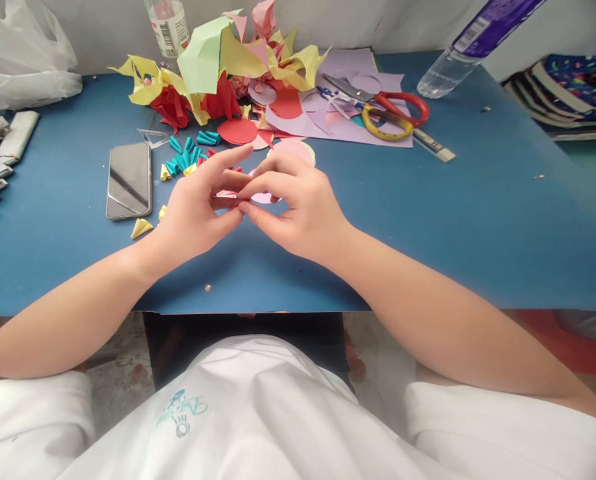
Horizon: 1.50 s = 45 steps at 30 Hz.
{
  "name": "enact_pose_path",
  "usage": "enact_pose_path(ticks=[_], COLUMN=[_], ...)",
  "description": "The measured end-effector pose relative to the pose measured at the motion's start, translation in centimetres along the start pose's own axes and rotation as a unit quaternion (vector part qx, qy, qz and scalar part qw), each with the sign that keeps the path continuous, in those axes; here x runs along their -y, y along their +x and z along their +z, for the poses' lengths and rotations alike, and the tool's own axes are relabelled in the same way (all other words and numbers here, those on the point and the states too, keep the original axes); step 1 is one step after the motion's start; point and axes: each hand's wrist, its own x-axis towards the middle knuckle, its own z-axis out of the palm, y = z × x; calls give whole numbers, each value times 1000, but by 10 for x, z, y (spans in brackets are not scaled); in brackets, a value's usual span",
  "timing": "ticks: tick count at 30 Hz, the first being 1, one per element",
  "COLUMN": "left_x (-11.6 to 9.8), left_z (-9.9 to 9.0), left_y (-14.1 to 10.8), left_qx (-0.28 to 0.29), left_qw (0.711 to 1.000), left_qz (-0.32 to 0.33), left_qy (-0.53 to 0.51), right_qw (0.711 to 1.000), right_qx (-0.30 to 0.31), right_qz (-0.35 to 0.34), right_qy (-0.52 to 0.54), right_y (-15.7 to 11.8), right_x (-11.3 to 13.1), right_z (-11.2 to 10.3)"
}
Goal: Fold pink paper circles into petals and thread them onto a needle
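Note:
My left hand (193, 203) and my right hand (301, 203) meet above the table, fingertips pinched together. What they pinch is too small and too covered by fingers to name. A bit of pink paper (227, 194) shows in the gap beside the left fingers; whether it is held or lies behind cannot be told. Just beyond the hands lie small folded teal paper cones (184, 157), with some yellow cones (141, 229) near the left wrist. A pale lilac paper disc (263, 197) is partly covered by the right fingers. Behind it rests a red paper disc (237, 131).
Crumpled paper scraps (248, 60) are heaped at the back, beside lilac sheets (338, 130), scissors (403, 110) and a cutter blade (434, 145). A phone (129, 181) lies left. A bottle (471, 50) stands back right, a plastic bag (25, 53) back left.

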Motion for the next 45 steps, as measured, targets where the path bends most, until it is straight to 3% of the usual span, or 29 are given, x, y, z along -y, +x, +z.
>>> enact_pose_path(ticks=[6,9,14,17,19,22,29,36,45], left_x=[-1,-8,-19,-21,-23,-24,-25,-22,-14], left_z=[0,0,-1,-3,-4,-6,-6,-4,-9], left_y=[5,6,6,7,8,9,11,10,9], left_qx=[-30,-16,-26,-36,-38,-43,-34,-50,-34], left_qw=[999,998,993,990,989,988,988,989,980], left_qz=[-26,-55,-111,-132,-139,-144,-145,-121,-133], left_qy=[-1,8,-1,-24,-36,-39,-41,-62,-142], right_qw=[999,992,927,899,899,911,946,944,954], right_qx=[-35,-88,-229,-256,-261,-229,-60,-40,-11], right_qz=[-9,-67,-167,-162,-136,-102,13,60,99], right_qy=[7,63,245,316,324,326,320,322,283], right_y=[-3,0,9,10,8,6,5,6,7], right_x=[-7,-21,-26,-16,-11,-11,-19,-29,-15], right_z=[3,10,9,1,-3,-3,6,10,2])
